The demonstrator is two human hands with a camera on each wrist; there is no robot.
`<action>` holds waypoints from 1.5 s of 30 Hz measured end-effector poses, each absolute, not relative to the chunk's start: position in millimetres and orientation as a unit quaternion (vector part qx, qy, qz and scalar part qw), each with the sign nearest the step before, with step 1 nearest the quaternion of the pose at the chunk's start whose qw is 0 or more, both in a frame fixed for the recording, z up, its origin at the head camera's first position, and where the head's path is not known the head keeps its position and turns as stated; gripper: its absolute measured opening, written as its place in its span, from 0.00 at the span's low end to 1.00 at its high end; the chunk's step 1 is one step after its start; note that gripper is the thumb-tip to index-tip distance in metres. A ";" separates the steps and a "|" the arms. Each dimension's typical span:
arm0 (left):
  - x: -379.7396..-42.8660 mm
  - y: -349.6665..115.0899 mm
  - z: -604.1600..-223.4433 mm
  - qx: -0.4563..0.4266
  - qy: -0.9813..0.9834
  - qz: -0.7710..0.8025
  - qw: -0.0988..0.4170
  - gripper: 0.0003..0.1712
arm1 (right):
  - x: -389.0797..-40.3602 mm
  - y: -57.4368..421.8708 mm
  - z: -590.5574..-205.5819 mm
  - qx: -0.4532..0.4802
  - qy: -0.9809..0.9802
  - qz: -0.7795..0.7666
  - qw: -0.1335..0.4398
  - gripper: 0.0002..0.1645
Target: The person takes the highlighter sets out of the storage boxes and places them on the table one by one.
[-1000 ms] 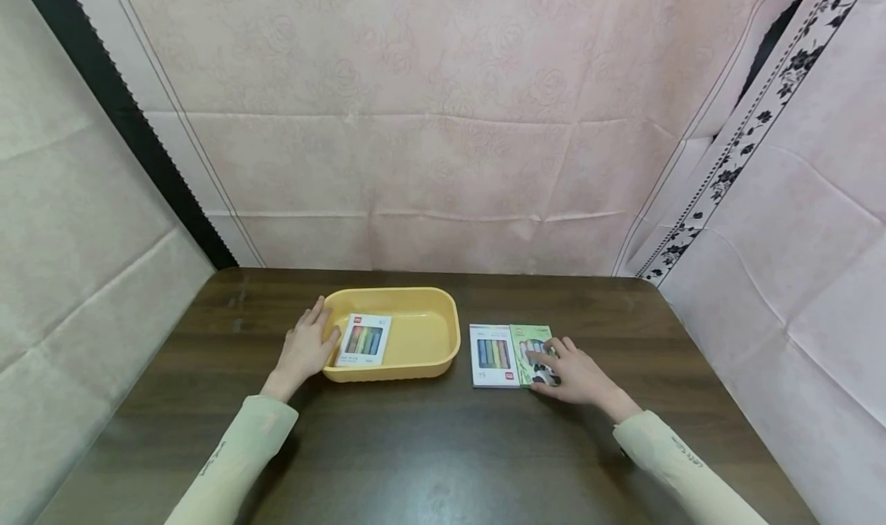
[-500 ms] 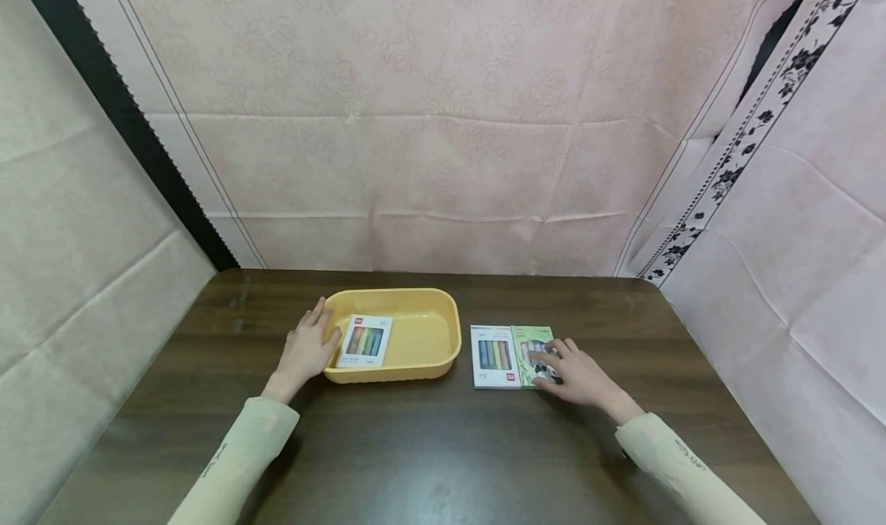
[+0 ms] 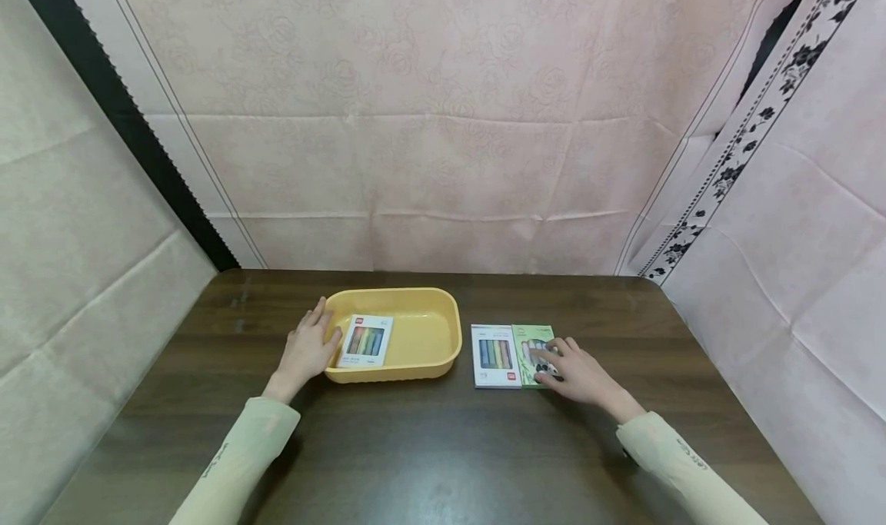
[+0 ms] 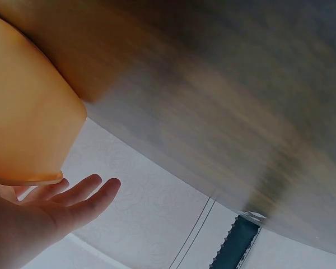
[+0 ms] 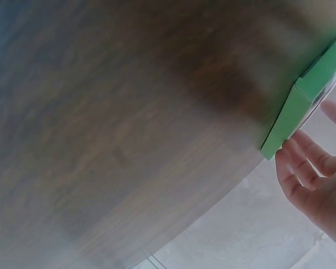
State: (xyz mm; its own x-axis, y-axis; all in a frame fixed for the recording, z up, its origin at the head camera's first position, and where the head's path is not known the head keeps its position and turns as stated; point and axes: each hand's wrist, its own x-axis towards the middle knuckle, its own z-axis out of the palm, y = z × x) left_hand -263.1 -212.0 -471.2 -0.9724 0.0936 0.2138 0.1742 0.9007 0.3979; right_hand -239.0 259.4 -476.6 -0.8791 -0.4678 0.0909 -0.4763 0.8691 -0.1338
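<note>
My left hand [image 3: 307, 353] rests at the left rim of a yellow plastic tray [image 3: 424, 333], fingers mostly straight in the left wrist view, where the tray's outer wall [image 4: 31, 106] shows. Inside the tray, toward its left side, lies a white box with a picture of coloured sticks [image 3: 365, 341]. My right hand [image 3: 580, 373] lies over a green box [image 3: 531, 333] with a panda picture, its loosely bent fingertips touching the top. In the right wrist view, fingers [image 5: 294, 188] reach the edge of the green box. A second white box [image 3: 495, 356] sits against its left side, flat on the table.
The dark wooden table [image 3: 415, 456] has its far edge at a hanging pale cloth [image 3: 443, 164]. More pale cloth hangs along both sides. A stretch of bare table separates the tray from the two boxes on its right.
</note>
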 end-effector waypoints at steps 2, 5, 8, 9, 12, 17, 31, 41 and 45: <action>-263.3 -212.1 -471.1 -0.068 -0.970 -0.211 0.097 0.29 | -239.4 259.5 -476.8 0.246 -0.965 0.081 0.031 0.29; -263.5 -211.9 -471.0 -0.067 -0.971 -0.209 0.098 0.29 | -240.4 259.1 -476.5 0.246 -0.965 0.089 0.033 0.29; -263.2 -211.5 -471.0 -0.066 -0.971 -0.208 0.095 0.29 | -241.3 258.0 -475.5 0.243 -0.965 0.093 0.030 0.29; -263.1 -211.3 -471.0 -0.065 -0.971 -0.208 0.094 0.29 | -241.6 257.6 -475.3 0.244 -0.965 0.092 0.029 0.29; -262.8 -211.1 -470.9 -0.066 -0.972 -0.208 0.092 0.29 | -241.2 255.9 -473.8 0.245 -0.964 0.095 0.027 0.28; -263.1 -211.0 -471.6 -0.068 -0.971 -0.209 0.092 0.29 | -239.7 252.4 -470.3 0.246 -0.964 0.102 0.025 0.28; -261.9 -210.5 -469.9 -0.067 -0.972 -0.205 0.094 0.28 | -240.3 243.1 -463.8 0.251 -0.962 0.110 0.023 0.28; -261.1 -210.3 -469.1 -0.078 -0.970 -0.209 0.100 0.28 | -239.0 232.5 -454.3 0.301 -0.945 0.110 0.069 0.26; -261.3 -210.3 -468.5 -0.077 -0.970 -0.206 0.104 0.27 | -238.4 227.6 -448.6 0.294 -0.946 0.118 0.066 0.26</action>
State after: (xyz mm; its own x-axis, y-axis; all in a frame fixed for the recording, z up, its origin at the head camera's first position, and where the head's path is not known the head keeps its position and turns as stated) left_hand -261.3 -210.3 -468.5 -0.9662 0.1072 0.2344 0.1933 0.9027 0.3843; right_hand -238.4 227.6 -448.6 -0.8187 -0.5403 0.1945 -0.5716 0.7993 -0.1853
